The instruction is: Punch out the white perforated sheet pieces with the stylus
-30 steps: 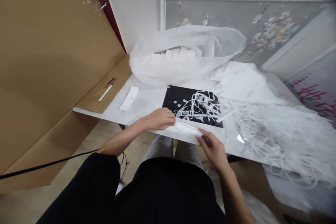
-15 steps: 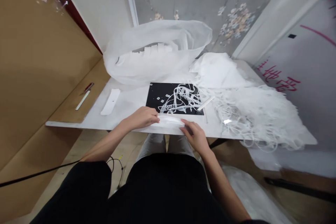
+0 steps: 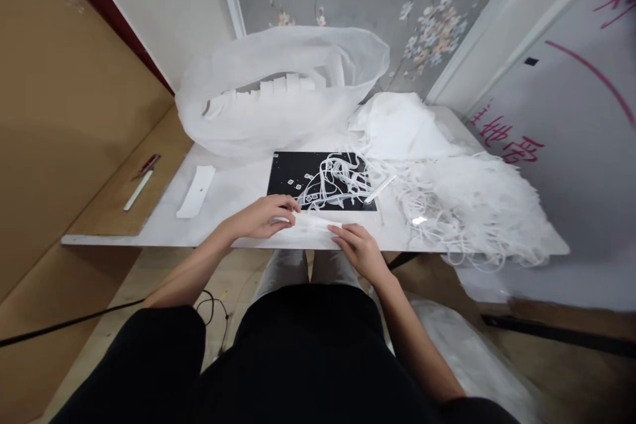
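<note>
The largest item is a tall cardboard panel (image 3: pixel 79 119) along the left side. A white table (image 3: pixel 238 175) spans the scene, its near edge just in front of the person. Against the wall on the far side stands a framed floral picture (image 3: pixel 358 10). A translucent plastic bag (image 3: pixel 278 122) lies at the far left-centre of the table, its mouth open, with a row of white pieces visible inside. On the right is a loose heap of white, thin material and cords (image 3: pixel 487 205); a smoother white stack (image 3: pixel 397 124) sits beyond it, on the far side. A black board (image 3: pixel 283 172) lies at the centre, its right part covered by tangled white cords (image 3: pixel 338 179).

Both hands are at the near edge, just short of the board. The left hand (image 3: pixel 263 216) is bent over the left end of a folded white piece (image 3: pixel 314 222); its thumb stands slightly apart from the fingers, and whether they grip cannot be told. The right hand (image 3: pixel 360 248) has thumb and fingertips pinched together on the right end of the piece, which lies between the hands, low over the table.

A flat white strip (image 3: pixel 196 192) lies to the left. Smaller still, a red-handled tool (image 3: pixel 149 164) and a narrow white stick (image 3: pixel 138 191) rest on cardboard at the far left.
</note>
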Demonstrator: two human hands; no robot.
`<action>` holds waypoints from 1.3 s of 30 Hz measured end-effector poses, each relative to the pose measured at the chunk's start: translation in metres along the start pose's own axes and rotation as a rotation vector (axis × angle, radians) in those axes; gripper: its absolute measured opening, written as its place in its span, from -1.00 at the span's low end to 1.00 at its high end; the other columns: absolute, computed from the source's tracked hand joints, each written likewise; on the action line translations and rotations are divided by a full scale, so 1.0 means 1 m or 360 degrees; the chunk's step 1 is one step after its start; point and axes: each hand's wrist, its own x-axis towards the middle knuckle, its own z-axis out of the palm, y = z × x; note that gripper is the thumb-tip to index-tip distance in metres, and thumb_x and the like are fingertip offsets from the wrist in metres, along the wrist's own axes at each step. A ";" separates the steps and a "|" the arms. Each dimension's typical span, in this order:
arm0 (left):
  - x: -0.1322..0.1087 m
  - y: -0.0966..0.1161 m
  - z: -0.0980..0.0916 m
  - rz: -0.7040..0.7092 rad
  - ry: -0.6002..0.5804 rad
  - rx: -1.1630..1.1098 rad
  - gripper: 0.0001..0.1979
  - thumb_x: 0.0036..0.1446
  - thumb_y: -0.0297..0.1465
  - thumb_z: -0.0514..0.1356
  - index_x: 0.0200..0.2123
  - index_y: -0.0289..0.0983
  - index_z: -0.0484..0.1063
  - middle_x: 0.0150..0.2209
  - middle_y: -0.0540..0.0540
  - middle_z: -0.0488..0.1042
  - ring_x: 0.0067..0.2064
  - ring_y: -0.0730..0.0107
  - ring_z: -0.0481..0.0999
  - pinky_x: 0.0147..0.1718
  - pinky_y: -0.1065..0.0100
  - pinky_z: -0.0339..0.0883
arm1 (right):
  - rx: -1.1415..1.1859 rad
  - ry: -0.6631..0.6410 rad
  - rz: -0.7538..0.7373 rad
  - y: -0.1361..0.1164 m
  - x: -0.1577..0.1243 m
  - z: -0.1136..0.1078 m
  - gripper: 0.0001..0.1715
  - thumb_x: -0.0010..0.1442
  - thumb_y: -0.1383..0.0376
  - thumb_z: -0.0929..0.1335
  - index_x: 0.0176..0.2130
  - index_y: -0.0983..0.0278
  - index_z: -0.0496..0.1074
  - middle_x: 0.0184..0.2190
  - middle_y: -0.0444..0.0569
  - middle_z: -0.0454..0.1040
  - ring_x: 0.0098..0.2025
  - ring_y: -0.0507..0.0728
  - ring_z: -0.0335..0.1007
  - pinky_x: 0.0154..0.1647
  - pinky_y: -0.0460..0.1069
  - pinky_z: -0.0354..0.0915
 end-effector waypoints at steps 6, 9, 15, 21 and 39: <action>0.002 -0.025 -0.021 -0.0379 0.0654 -0.0522 -0.82 0.32 -0.26 0.23 -0.21 -0.26 0.49 -0.24 -0.10 0.53 -0.28 0.37 0.52 -0.26 0.34 0.43 | 0.0112 0.0005 0.0066 0.002 -0.002 0.002 -0.62 0.43 0.25 0.31 0.17 0.09 0.53 -0.07 0.06 0.56 -0.04 0.21 0.51 0.03 0.15 0.51; 0.005 -0.053 -0.026 -0.0771 0.1111 -0.0269 -0.76 0.29 -0.22 0.24 -0.13 -0.27 0.48 -0.26 -0.08 0.52 -0.30 0.35 0.50 -0.27 0.32 0.43 | 0.0131 0.0017 0.0067 0.002 -0.002 0.002 -0.62 0.43 0.26 0.31 0.17 0.09 0.52 -0.08 0.06 0.55 -0.04 0.20 0.52 0.01 0.14 0.51; 0.008 -0.050 -0.009 -0.0537 0.0437 0.0178 -0.36 0.21 -0.10 0.33 0.28 -0.18 0.34 0.35 -0.24 0.29 0.37 0.00 0.24 0.32 -0.03 0.16 | 0.0139 0.0052 0.0031 0.000 -0.001 0.001 -0.63 0.43 0.26 0.31 0.15 0.08 0.54 -0.12 0.05 0.56 -0.06 0.20 0.51 -0.02 0.14 0.52; 0.008 -0.035 0.009 -0.0201 -0.0255 -0.0101 -0.56 0.35 -0.19 0.23 0.24 -0.16 0.44 0.16 -0.21 0.51 0.19 0.11 0.44 0.17 0.10 0.32 | 0.0137 0.0053 0.0023 0.001 -0.003 0.002 -0.64 0.43 0.27 0.31 0.14 0.10 0.55 -0.11 0.06 0.55 -0.05 0.19 0.53 -0.01 0.12 0.52; -0.024 -0.006 0.046 -0.0171 -0.0001 0.0186 -0.54 0.46 -0.26 0.08 0.35 -0.18 0.27 0.04 -0.23 0.54 0.03 0.14 0.49 0.05 0.16 0.32 | 0.0084 -0.0151 0.0161 -0.015 0.010 -0.003 -0.67 0.44 0.23 0.26 0.14 0.19 0.39 -0.06 0.14 0.53 0.02 0.28 0.49 0.05 0.19 0.46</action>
